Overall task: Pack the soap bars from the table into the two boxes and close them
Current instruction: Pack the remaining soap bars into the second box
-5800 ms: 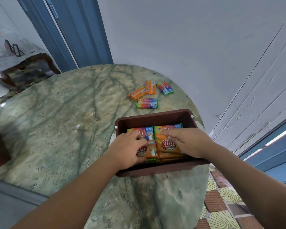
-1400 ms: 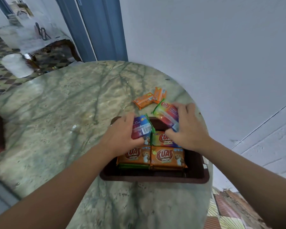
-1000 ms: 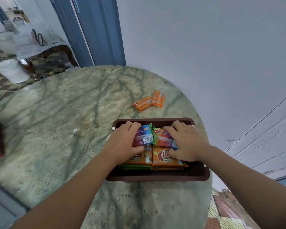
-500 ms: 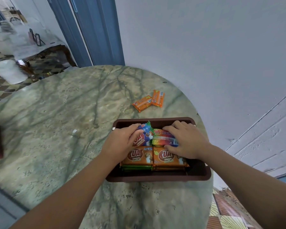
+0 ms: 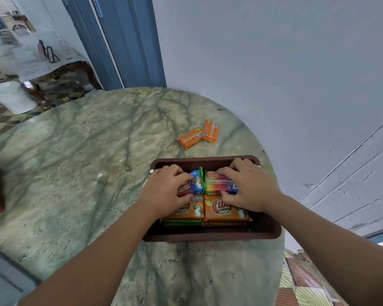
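looks like someone's home: round marble table (image 5: 80, 173), patterned floor tiles (image 5: 2, 115), blue door (image 5: 128, 40), cloth-covered side table (image 5: 53, 60)

- Counter (image 5: 75, 164): round, green-veined marble, against a pale wall.
- Brown box (image 5: 210, 236) sits on it at the near right edge, open, soap bars stacked inside.
- Two orange bars lie on the bare top beyond the box: left bar (image 5: 190, 138), right bar (image 5: 211, 131), touching at a corner, angled apart.
- Small white fleck (image 5: 99, 175) left of box.
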### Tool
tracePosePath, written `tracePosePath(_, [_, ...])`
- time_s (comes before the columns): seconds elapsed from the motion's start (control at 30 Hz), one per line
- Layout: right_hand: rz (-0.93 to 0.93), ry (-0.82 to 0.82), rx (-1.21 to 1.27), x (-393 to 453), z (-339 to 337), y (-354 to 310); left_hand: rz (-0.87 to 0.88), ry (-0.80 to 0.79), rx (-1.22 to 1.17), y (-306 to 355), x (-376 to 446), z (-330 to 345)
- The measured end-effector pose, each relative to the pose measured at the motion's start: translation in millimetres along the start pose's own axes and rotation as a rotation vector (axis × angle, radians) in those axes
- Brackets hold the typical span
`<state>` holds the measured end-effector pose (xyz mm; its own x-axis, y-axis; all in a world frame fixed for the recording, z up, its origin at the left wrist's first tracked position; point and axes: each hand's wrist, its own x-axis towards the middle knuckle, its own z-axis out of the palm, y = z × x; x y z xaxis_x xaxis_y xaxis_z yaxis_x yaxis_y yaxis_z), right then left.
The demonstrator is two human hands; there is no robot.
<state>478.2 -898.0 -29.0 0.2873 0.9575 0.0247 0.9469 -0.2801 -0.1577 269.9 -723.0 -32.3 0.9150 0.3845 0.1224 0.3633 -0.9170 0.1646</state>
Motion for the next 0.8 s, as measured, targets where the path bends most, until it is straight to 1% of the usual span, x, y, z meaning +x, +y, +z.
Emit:
tracePosePath(0.1, [-0.008, 0.018, 0.021, -1.1, -0.7, -0.8, 0.004, 0.024, -0.028, -0.9, -0.1, -0.3])
tracePosePath(0.2, [0.012, 0.04, 0.13, -2.0, -2.4, -1.7, 0.002, 0.026, -0.046, -1.4, 0.6, 0.0])
tracePosePath(0.3, [0.046, 0.04, 0.184, -0.9, -2.6, -0.5, 0.0, 0.017, -0.044, -1.0, 1.0, -0.8])
tracePosePath(0.43, [0.068, -0.026, 0.24, -0.9, -6.2, -1.6, 0.009, 0.016, -0.033, 0.1, 1.1, -1.2])
tracePosePath(0.53, [0.068, -0.025, 0.212, 3.4, -5.6, 0.8, 0.013, 0.01, -0.02, 1.0, 0.6, -1.6])
tracePosePath(0.67, [0.004, -0.02, 0.03, 7.8, 1.1, 4.5, 0.019, 0.017, -0.015, 1.7, 0.2, -1.8])
tracePosePath(0.8, [-0.051, -0.059, -0.042, 6.8, 3.1, 5.1, 0.031, 0.022, -0.013, 1.2, 0.2, -0.4])
